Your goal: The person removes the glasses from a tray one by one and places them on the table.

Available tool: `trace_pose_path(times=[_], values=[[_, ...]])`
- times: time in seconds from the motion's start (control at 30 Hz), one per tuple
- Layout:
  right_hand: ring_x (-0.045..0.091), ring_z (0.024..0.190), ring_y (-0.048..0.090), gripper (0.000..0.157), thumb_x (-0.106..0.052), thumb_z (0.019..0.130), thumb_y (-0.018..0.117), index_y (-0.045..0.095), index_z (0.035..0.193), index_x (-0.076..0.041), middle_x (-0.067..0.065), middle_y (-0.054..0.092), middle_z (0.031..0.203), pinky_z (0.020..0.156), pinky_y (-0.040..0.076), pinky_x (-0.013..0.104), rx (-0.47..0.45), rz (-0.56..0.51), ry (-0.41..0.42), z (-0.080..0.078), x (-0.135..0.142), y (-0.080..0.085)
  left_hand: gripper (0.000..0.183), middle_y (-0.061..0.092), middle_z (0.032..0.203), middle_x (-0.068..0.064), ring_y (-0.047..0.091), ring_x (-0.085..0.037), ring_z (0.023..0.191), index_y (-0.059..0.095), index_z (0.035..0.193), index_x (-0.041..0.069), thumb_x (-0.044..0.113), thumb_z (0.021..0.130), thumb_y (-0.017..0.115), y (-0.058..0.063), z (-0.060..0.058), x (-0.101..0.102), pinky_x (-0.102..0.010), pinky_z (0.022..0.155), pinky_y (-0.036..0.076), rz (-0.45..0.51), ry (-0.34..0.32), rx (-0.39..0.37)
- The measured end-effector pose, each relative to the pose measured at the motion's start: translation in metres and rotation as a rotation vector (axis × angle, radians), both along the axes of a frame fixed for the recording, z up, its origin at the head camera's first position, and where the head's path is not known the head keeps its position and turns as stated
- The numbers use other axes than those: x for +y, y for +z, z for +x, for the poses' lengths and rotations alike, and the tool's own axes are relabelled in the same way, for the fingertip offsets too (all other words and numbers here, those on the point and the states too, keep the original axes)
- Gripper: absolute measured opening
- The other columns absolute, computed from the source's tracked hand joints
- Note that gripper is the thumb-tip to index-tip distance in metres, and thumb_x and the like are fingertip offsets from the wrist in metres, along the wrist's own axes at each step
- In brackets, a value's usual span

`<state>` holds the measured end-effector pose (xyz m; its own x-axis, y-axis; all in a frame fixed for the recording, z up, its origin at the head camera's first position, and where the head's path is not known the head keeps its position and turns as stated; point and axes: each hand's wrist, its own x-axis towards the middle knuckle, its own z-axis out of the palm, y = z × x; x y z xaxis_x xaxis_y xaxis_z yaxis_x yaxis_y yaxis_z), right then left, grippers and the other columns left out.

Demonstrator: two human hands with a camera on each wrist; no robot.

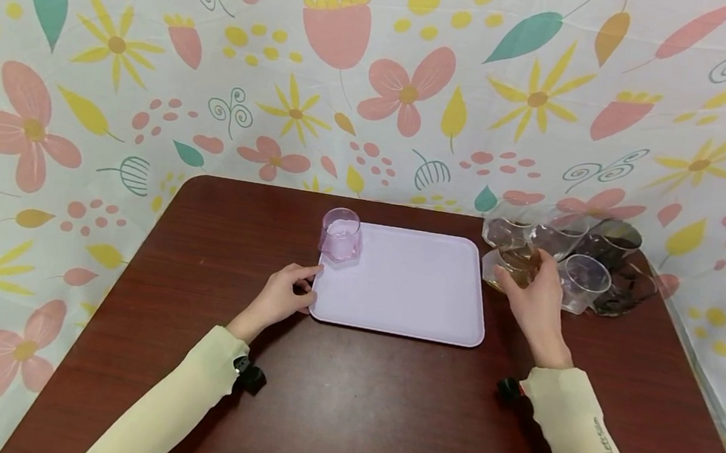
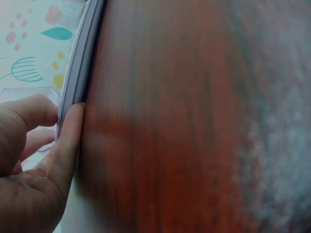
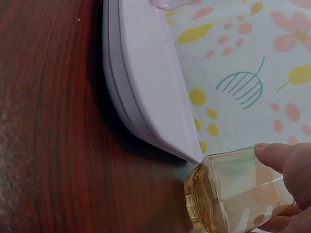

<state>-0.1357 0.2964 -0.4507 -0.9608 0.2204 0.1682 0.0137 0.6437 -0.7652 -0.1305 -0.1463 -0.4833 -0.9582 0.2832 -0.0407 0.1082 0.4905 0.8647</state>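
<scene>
A pale lilac tray [image 1: 403,283] lies on the table, with a pink glass [image 1: 341,237] upright on its back left corner. My left hand [image 1: 281,293] pinches the tray's left edge near the front corner; the left wrist view shows thumb and fingers at the tray rim [image 2: 80,63]. Over at the right, my right hand [image 1: 537,306] grips an amber glass [image 1: 517,263] by its sides. In the right wrist view that amber glass [image 3: 243,187] appears just beside the tray's corner [image 3: 160,131], its thick faceted base showing.
Several other glasses stand grouped at the table's back right: clear ones [image 1: 581,281] and dark grey ones [image 1: 625,290], close around my right hand. A flower-patterned cloth [image 1: 385,94] hangs behind the dark brown table [image 1: 355,412].
</scene>
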Motion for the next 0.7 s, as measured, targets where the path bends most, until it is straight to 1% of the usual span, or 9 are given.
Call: trace_pose_path(times=[0.23,0.4,0.5,0.7], values=[[0.053,0.133,0.046,0.081,-0.035,0.100,0.068,0.027,0.155,0.009,0.036,0.044,0.143,0.110,0.044,0.068,-0.012,-0.002,-0.001,-0.0032,0.0016,-0.0029,0.059,0.059,0.113,-0.020,0.065,-0.030,0.097,0.060,0.144,0.000,-0.006,0.086,0.066,-0.0020,0.0008,-0.0010,-0.028,0.059,0.065,0.005,-0.001,0.017],[0.052,0.131,0.048,0.084,-0.038,0.100,0.067,0.025,0.157,0.007,0.035,0.044,0.144,0.107,0.047,0.067,-0.028,-0.014,0.003,-0.0042,0.0039,-0.0038,0.068,0.061,0.115,-0.021,0.066,-0.031,0.099,0.051,0.152,0.001,-0.007,0.086,0.066,-0.0031,0.0001,-0.0012,-0.029,0.059,0.066,0.012,-0.002,0.016],[0.051,0.131,0.049,0.085,-0.038,0.100,0.067,0.023,0.158,0.007,0.035,0.044,0.145,0.107,0.047,0.067,-0.029,-0.014,0.000,-0.0048,0.0045,-0.0046,0.071,0.061,0.117,-0.021,0.067,-0.031,0.100,0.047,0.154,-0.001,-0.006,0.087,0.067,-0.0028,-0.0003,-0.0009,-0.030,0.060,0.066,0.015,0.002,0.006],[0.051,0.131,0.048,0.087,-0.036,0.100,0.068,0.021,0.159,0.008,0.036,0.043,0.146,0.107,0.046,0.066,-0.016,-0.007,-0.001,-0.0042,0.0042,-0.0048,0.069,0.061,0.117,-0.021,0.066,-0.032,0.101,0.047,0.153,-0.004,-0.006,0.087,0.067,-0.0038,-0.0010,-0.0008,-0.030,0.059,0.066,0.012,0.009,0.004]])
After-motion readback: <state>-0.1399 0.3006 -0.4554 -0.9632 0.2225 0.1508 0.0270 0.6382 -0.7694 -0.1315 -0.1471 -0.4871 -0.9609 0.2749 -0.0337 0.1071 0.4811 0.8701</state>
